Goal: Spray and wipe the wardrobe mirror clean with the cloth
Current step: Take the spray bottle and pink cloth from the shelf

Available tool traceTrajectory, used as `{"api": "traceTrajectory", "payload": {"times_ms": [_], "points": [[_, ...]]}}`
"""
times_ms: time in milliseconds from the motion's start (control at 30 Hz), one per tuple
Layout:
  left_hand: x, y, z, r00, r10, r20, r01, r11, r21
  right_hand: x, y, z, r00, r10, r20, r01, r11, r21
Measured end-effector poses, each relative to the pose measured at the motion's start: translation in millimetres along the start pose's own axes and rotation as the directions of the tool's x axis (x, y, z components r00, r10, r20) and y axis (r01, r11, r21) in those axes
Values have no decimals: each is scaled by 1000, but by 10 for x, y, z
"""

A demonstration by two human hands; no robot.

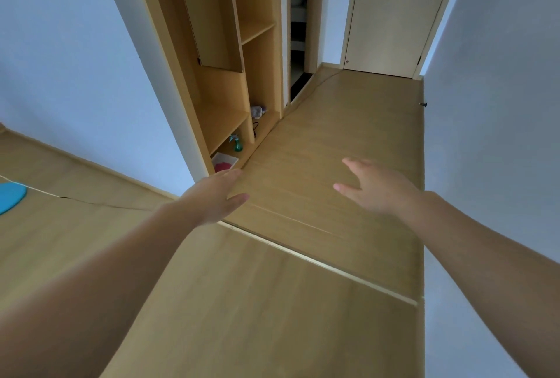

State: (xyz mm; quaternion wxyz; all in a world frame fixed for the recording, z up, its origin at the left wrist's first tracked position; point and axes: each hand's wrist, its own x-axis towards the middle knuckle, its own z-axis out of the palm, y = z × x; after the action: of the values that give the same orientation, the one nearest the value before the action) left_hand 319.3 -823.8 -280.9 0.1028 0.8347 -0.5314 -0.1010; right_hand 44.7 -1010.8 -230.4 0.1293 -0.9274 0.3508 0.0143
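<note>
An open wooden wardrobe (224, 81) stands on the left of a corridor. A tall mirror panel (212, 14) hangs inside it, seen at a steep angle. On its lowest shelf a green spray bottle (237, 143) stands upright. In front of the bottle lies a white tray (231, 159) with a pink cloth (222, 166) in it. My left hand (213, 196) reaches forward, empty, fingers apart, just short of the tray. My right hand (377, 185) is stretched out over the floor, empty and spread.
A wood floor (333, 135) runs to a closed door (394, 20) with a blue lock at the far end. A dark doorway opens beside the wardrobe. A thin cable crosses the floor at left near a blue round object (10, 196). Small items (257, 111) sit on a wardrobe shelf.
</note>
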Motion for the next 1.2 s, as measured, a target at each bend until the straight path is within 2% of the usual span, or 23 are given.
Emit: {"api": "traceTrajectory", "payload": {"times_ms": [167, 333, 733, 967, 1200], "points": [[683, 23, 20, 999, -17, 30, 16, 1000, 19, 694, 338, -29, 1000, -5, -5, 5, 1000, 28], [1416, 247, 135, 1000, -11, -20, 11, 1000, 7, 1469, 871, -39, 997, -71, 18, 70, 996, 46], [3002, 948, 452, 966, -246, -79, 241, 968, -75, 3172, 2325, -698, 972, -230, 45, 230, 973, -13], [3589, 857, 515, 940, -309, -148, 292, 948, -123, 4018, 2529, -796, 946, -316, 68, 316, 949, 4], [4458, 390, 528, 901, -407, -150, 386, 910, -153, 5209, 2457, -830, 918, -385, 91, 390, 920, -45]]}}
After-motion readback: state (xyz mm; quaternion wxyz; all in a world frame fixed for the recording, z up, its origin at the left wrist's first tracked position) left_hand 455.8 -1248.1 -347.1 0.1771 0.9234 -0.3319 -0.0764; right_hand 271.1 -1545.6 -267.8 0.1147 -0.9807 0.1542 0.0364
